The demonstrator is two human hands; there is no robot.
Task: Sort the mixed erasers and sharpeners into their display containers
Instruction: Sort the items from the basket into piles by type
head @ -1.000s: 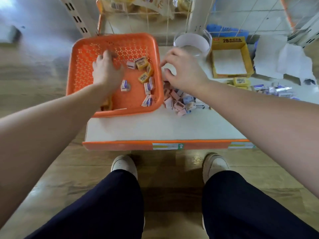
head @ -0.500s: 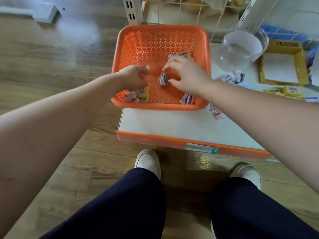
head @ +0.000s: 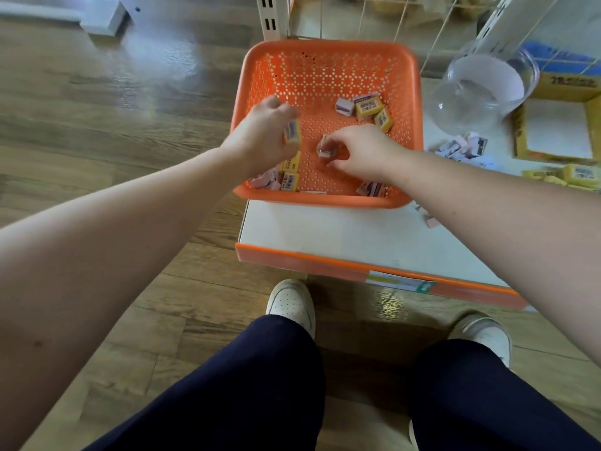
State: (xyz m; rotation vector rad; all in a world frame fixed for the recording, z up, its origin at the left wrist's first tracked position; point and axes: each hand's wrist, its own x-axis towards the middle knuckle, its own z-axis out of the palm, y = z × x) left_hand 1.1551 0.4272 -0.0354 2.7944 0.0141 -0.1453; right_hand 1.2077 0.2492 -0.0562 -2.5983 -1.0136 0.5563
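Note:
An orange perforated basket (head: pixel 328 70) sits on the white shelf, holding yellow erasers (head: pixel 369 107) and pink sharpeners (head: pixel 266 182). Inside it, at the left, my left hand (head: pixel 263 138) is closed on a yellow eraser (head: pixel 292 132) and lifted slightly off the bottom. My right hand (head: pixel 361 151) is in the basket's middle, fingertips pinched on a small pink sharpener (head: pixel 326 148). A clear round container (head: pixel 481 89) and a yellow display box (head: pixel 557 128) stand to the right of the basket.
Loose pink sharpeners (head: pixel 465 149) and yellow erasers (head: pixel 575 175) lie on the white shelf (head: pixel 341 229) right of the basket. The shelf has an orange front edge (head: pixel 325 263). Wire racks stand behind. My legs and white shoes are below, on wooden floor.
Both hands have closed on items in the basket: the left has lifted a yellow eraser, the right has pinched a pink sharpener. The camera view shifted slightly.

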